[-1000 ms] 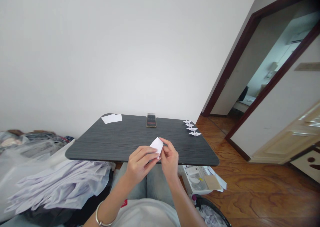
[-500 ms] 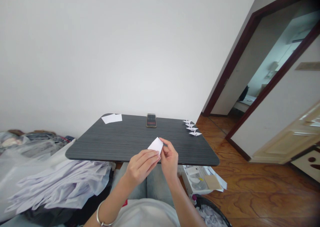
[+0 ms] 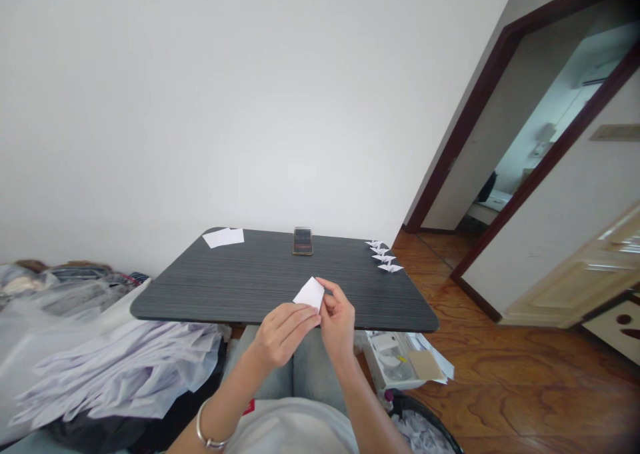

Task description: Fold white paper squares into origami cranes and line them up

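Both my hands pinch a small folded white paper (image 3: 311,293) just above the near edge of the dark table (image 3: 240,284). My left hand (image 3: 283,334) grips its lower left side with closed fingers. My right hand (image 3: 338,321) holds its right edge between thumb and fingers. A silver bracelet circles my left wrist.
A phone (image 3: 303,241) lies at the table's far middle. White sheets (image 3: 223,237) lie at the far left corner. Several folded paper cranes (image 3: 384,255) line the right edge. Crumpled clothes (image 3: 100,367) pile at my left, a box (image 3: 400,361) and a bin (image 3: 425,431) at my right.
The folded paper and both hands have dropped slightly lower and nearer to me; the grip is the same.
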A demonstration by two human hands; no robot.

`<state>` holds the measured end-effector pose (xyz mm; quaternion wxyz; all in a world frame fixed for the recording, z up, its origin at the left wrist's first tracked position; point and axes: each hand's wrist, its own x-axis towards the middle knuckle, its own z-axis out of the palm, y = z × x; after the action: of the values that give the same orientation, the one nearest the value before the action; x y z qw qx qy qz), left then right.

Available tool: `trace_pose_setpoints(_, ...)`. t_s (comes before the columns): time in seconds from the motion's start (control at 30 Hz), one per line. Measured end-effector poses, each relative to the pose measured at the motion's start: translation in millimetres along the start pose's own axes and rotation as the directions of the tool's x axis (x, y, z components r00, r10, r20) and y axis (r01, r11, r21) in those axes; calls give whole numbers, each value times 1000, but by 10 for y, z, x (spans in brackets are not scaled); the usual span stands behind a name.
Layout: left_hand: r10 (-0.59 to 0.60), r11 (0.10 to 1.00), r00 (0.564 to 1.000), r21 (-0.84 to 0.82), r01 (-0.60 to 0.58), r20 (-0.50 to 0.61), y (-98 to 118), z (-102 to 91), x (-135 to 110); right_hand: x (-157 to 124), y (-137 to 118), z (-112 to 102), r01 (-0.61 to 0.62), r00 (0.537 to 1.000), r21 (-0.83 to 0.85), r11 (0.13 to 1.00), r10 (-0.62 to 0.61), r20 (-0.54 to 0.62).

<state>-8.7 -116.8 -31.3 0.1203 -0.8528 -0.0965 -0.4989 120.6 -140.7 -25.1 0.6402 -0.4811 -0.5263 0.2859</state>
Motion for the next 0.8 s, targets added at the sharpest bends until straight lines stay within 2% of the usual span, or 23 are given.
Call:
trace_pose_setpoints(0.13,32,999,999,43,-32,-6,16,-24,-7,-1,1,-5,-11,1000,26,1000,11,2)
trace_pose_setpoints(0.23,5,998,996,63,1,-87,10,-78,4,2,-38,-17,-30,999,35,999,30,19)
trace_pose_setpoints(0.3,-106,993,982,29,111,-159,-14,-110,23,4,-61,-17,-42,999,64,997,40,26)
trace_pose_setpoints(0.4,-318,948,922,-58,313,-220,-66,-128,49,7,-74,-3,-61,998,128,990,57,33)
trace_pose_setpoints(0.47,-431,902,881,-111,417,-197,-95,-121,57,8,-67,8,-77,997,162,984,71,39)
trace_pose_setpoints(0.53,-492,867,861,-167,470,-130,-110,-108,57,9,-49,15,-93,995,192,977,85,45)
trace_pose_setpoints(0.8,-451,830,889,-326,452,82,-167,-125,50,58,75,-1,-222,972,291,931,188,141)
